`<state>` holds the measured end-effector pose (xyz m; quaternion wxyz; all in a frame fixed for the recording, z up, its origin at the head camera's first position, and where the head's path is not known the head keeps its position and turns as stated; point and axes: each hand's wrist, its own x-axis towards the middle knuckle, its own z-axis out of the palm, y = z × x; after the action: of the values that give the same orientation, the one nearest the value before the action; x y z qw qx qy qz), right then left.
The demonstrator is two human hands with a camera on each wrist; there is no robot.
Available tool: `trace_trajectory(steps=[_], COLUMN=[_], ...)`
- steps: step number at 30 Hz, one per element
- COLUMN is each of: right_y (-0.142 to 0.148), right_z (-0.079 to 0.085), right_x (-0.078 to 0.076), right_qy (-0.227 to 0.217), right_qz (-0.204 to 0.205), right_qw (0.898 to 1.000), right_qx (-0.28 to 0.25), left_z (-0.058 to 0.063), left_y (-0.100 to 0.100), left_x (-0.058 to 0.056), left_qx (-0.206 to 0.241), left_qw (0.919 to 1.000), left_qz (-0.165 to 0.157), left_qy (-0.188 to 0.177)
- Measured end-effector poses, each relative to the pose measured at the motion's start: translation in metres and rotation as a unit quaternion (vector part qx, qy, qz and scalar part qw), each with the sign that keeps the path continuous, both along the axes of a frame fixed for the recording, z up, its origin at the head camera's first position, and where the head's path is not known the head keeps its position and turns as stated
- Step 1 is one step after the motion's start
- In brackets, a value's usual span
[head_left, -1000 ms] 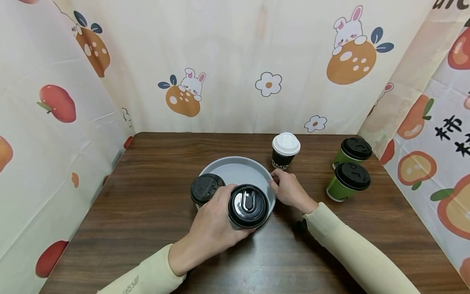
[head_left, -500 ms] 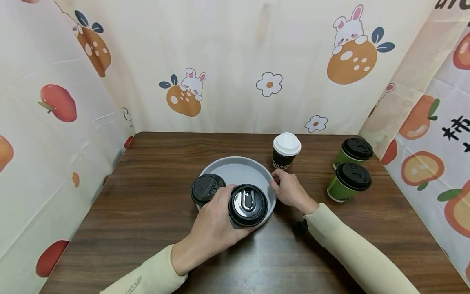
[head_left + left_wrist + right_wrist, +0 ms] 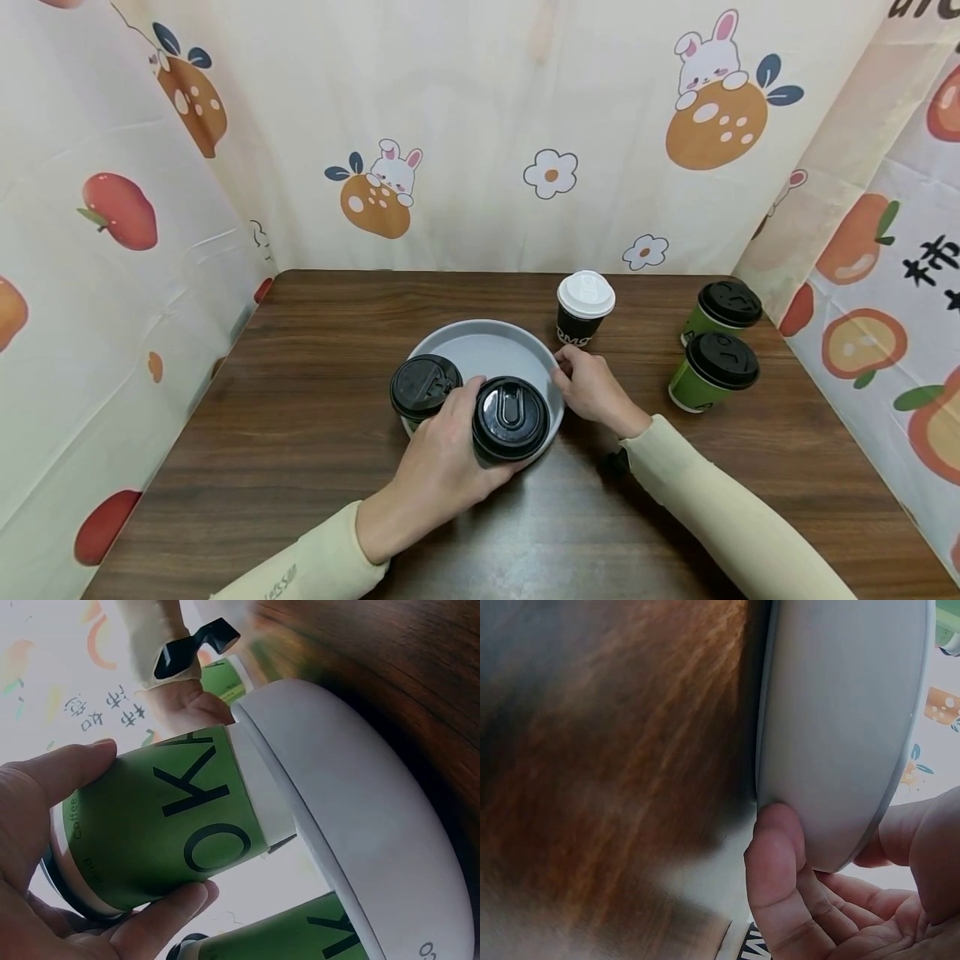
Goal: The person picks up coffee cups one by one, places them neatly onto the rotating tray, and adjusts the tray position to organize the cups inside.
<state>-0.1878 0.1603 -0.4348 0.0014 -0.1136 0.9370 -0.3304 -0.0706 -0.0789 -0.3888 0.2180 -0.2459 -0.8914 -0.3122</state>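
My left hand (image 3: 446, 462) holds a green takeaway coffee cup (image 3: 165, 817) by its upper part, fingers and thumb around it near the black lid (image 3: 512, 418). The cup's white base is just inside the rim of a round light-grey plate (image 3: 495, 342). A second black-lidded cup (image 3: 425, 387) with a matching green sleeve (image 3: 300, 934) stands at the plate's left side, beside my left thumb. My right hand (image 3: 596, 392) pinches the plate's right rim; in the right wrist view, its fingers (image 3: 776, 862) press against the outer wall, with the thumb over the edge.
A black cup with a white lid (image 3: 585, 296) stands just behind my right hand. Two more green cups with black lids (image 3: 722, 360) sit at the right of the brown wooden table (image 3: 315, 350). Printed cloth (image 3: 465, 100) hangs along the back and sides.
The held cup's lid has shifted very slightly to the right, tilting a little with my left hand. My right hand stays at the plate rim, and the other cups stay put.
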Motion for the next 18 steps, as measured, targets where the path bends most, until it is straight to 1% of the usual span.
trace_trajectory(steps=[6,13,18], right_y=[-0.0001,-0.0004,-0.0003], right_z=[0.0005,0.0007,0.0007], right_x=[0.0005,0.0005,0.0002], right_qy=[0.003,-0.002,-0.005], right_qz=[0.0,-0.003,-0.003], right_qw=[1.0,1.0,1.0], right_qx=[-0.001,0.004,0.008], left_z=[-0.0039,-0.0066,-0.0083], left_y=[0.0009,0.0017,0.0013], left_x=[0.0011,0.0012,0.0012], left_qx=[-0.008,-0.008,-0.008], left_qw=[0.9998,0.9997,0.9994], left_qz=[0.014,0.021,0.026], left_qy=[0.014,0.014,0.022])
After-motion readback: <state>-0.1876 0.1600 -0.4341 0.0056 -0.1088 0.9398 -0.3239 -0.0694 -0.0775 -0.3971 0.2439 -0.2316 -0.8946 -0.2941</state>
